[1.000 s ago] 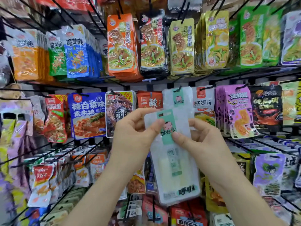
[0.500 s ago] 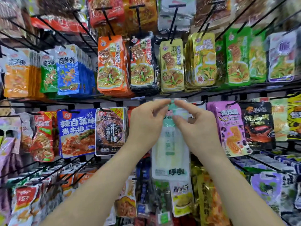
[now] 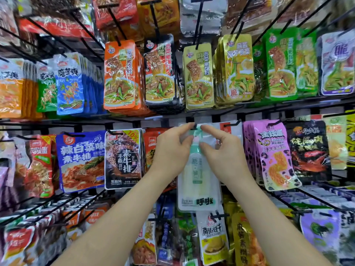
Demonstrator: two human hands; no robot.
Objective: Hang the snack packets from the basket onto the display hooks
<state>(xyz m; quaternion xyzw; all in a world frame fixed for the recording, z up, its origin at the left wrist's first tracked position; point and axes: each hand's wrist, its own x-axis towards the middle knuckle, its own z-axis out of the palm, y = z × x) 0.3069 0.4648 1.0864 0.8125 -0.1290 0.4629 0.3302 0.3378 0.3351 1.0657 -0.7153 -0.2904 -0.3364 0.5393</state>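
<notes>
Item: snack packet (image 3: 198, 181), white with a pale green centre stripe; position: middle row of the rack (image 3: 269, 107), just under its middle rail, between a black packet (image 3: 124, 160) on one side and a stack of purple packets (image 3: 272, 154) on the other; long axis upright, header at the top, body hanging straight down below the hands in front of the lower row.

Left hand (image 3: 171, 148): thumb and forefinger curled, pinching the header's left top corner; other fingers folded behind.

Right hand (image 3: 224, 152): thumb and forefinger pinching the header's right top corner, likewise curled; nothing else held by either hand.

Display hook (image 3: 194, 126): black prong, its tip showing between the two forefinger tips at the packet's top edge; points out toward the person.

Governing relation: hook lies directly above and behind the header, centred between the hands, both about equally near; hang-hole hidden by the fingers, so whether the prong has entered it cannot be told.

Judged step: seating the header on the prong; next move likely calls for a short push straight back along the hook.

Basket: not in view.
</notes>
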